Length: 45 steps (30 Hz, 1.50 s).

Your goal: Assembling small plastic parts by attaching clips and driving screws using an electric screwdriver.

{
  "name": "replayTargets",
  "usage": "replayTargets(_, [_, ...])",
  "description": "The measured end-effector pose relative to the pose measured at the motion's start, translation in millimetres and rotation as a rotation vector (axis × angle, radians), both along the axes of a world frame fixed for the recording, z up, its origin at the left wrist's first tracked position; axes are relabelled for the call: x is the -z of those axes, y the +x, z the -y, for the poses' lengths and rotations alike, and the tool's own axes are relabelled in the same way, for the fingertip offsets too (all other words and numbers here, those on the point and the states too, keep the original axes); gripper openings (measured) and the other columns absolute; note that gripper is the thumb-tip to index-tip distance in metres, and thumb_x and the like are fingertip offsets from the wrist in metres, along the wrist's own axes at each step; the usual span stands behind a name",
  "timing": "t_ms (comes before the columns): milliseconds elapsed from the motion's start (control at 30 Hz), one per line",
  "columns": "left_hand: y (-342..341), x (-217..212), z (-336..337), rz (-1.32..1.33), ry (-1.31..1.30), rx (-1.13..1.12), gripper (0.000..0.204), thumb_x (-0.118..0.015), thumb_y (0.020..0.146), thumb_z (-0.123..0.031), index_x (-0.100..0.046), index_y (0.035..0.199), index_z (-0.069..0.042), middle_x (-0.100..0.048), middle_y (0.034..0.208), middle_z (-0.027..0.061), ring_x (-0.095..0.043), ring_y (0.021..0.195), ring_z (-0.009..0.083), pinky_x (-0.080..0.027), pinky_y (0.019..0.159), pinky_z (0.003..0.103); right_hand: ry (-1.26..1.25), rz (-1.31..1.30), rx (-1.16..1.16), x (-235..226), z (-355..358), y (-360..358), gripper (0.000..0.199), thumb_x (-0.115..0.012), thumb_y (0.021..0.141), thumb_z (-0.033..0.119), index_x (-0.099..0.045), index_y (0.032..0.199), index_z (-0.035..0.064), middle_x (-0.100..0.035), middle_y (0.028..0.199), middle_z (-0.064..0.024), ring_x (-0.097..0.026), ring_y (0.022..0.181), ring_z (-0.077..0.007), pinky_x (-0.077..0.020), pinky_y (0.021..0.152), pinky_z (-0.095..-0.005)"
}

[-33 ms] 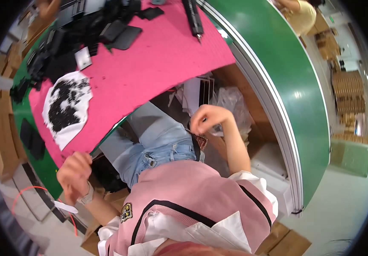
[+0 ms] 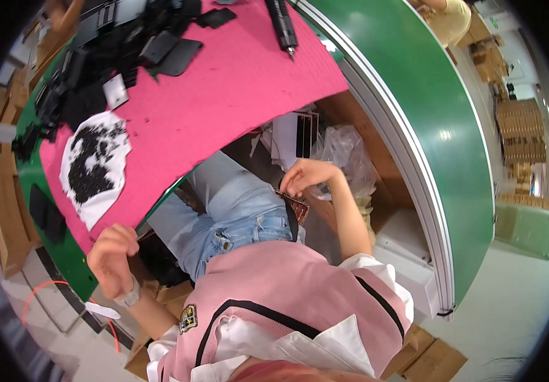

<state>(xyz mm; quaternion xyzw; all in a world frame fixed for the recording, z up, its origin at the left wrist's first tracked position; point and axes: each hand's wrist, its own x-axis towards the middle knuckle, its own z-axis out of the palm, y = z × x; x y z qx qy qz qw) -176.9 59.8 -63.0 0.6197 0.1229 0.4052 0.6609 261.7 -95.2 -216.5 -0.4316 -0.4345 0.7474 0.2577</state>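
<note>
At the near left corner of the table, my left hand (image 2: 111, 256) is closed, its fingers curled by the edge of the pink mat (image 2: 179, 127). What lies inside the curl, if anything, is hidden. Over my lap hangs my right hand (image 2: 311, 176), loosely bent with its fingers apart and no object visible in them. Just below its fingertips is a reddish patterned item (image 2: 299, 211) by my hip. Beyond my left hand, a white cloth or bag (image 2: 118, 181) lies on the mat, covered with many small black pieces.
Black plastic parts (image 2: 83, 70) are heaped at the far left, with a small white piece (image 2: 116, 93) beside them. A black electric screwdriver (image 2: 281, 28) points toward me at the far edge. Clear plastic bags (image 2: 348, 153) sit under the table. A green surface with a metal rail (image 2: 402, 134) curves along the right.
My right hand has uncurled from a tighter bend, its fingers now pointing down. My left hand stays curled in nearly the same place. The table view has shifted slightly left.
</note>
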Motion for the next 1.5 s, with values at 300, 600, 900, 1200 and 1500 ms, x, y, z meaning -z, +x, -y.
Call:
replayTargets(300, [95, 19, 3, -0.906, 0.820, -0.760, 0.026, -0.062, 0.077, -0.008, -0.064, 0.101, 0.002, -0.060, 0.107, 0.0156, -0.056, 0.100, 0.0309, -0.042, 0.092, 0.041, -0.378, 0.614, 0.903, 307, 12, 93, 0.026, -0.064, 0.073, 0.013, -0.063, 0.096, 0.0014, -0.067, 0.077, -0.0052, -0.065, 0.059, -0.0149, -0.0501, 0.044, -0.0287])
replayTargets(600, [103, 30, 3, -1.067, 0.968, -0.869, 0.034, -0.059, 0.078, -0.019, -0.061, 0.101, 0.006, -0.058, 0.109, 0.0196, -0.056, 0.100, 0.0332, -0.043, 0.090, 0.044, -0.380, 0.826, 0.708, 336, -14, 82, 0.019, -0.056, 0.083, 0.015, -0.064, 0.096, 0.0038, -0.067, 0.075, -0.0087, -0.067, 0.063, -0.0210, -0.0498, 0.047, -0.0336])
replayTargets(900, [108, 35, 3, -1.099, 0.806, -0.906, 0.035, -0.060, 0.074, -0.024, -0.056, 0.095, 0.004, -0.054, 0.104, 0.0177, -0.050, 0.100, 0.0311, -0.039, 0.090, 0.040, -0.015, 0.902, 0.513, 363, -162, 68, 0.014, -0.056, 0.082, 0.016, -0.064, 0.088, 0.0063, -0.066, 0.073, -0.0083, -0.066, 0.065, -0.0236, -0.0487, 0.050, -0.0365])
replayTargets(1200, [116, 29, 4, -1.115, 0.724, -0.946, 0.036, -0.059, 0.076, -0.028, -0.051, 0.093, 0.002, -0.048, 0.101, 0.0162, -0.048, 0.096, 0.0283, -0.038, 0.089, 0.037, 0.220, 1.060, 0.388, 432, -177, 29, 0.012, -0.055, 0.081, 0.017, -0.064, 0.080, 0.0087, -0.065, 0.071, -0.0080, -0.064, 0.067, -0.0262, -0.0475, 0.053, -0.0394])
replayTargets(1500, [124, 16, 11, -1.156, 0.732, -0.971, 0.037, -0.061, 0.075, -0.031, -0.051, 0.091, 0.001, -0.049, 0.098, 0.0156, -0.048, 0.094, 0.0280, -0.038, 0.085, 0.037, 0.337, 1.290, 0.229, 489, -70, -10, 0.014, -0.055, 0.080, 0.018, -0.064, 0.072, 0.0111, -0.064, 0.069, -0.0077, -0.063, 0.068, -0.0289, -0.0464, 0.055, -0.0423])
